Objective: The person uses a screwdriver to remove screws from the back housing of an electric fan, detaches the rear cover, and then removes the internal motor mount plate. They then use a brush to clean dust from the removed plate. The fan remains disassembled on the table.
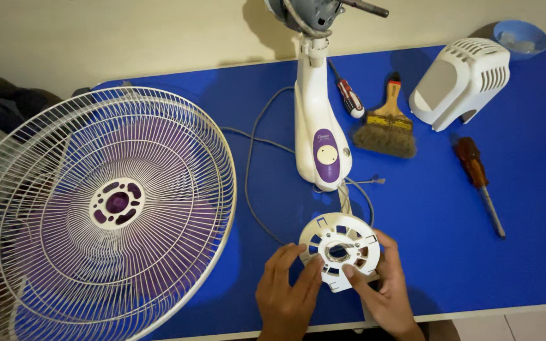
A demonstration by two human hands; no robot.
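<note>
- While both hands are closing around it, the white plastic ring plate (340,251) is sitting at the near edge of the blue table (475,252), just in front of the fan body's base.
- The left hand (287,292) is gripping the plate's left rim, its fingers curled partway and the thumb pressing toward the centre hole.
- The right hand (383,287) is holding the right rim in the same way, thumb lying on the plate's face and fingers wrapping underneath; neither hand is holding anything else.
- Judging from how things are lying, the fan is already well stripped down: the wire grille (96,208) with purple blades showing through it is lying off to the left, the white motor cover (459,82) is resting apart at the far right, and the bare motor (304,12) is showing on top of the white and purple fan body (317,120).
- Whether the plate is coming off or going back on, I cannot tell.
- The plate is looking round and flat, with cut-out windows around a central hole and a squared tab at its near side.
- A red-handled screwdriver (347,95), a brush (388,129) and a brown-handled screwdriver (478,183) are lying untouched, and a blue bowl (521,38) is standing at the far corner.
</note>
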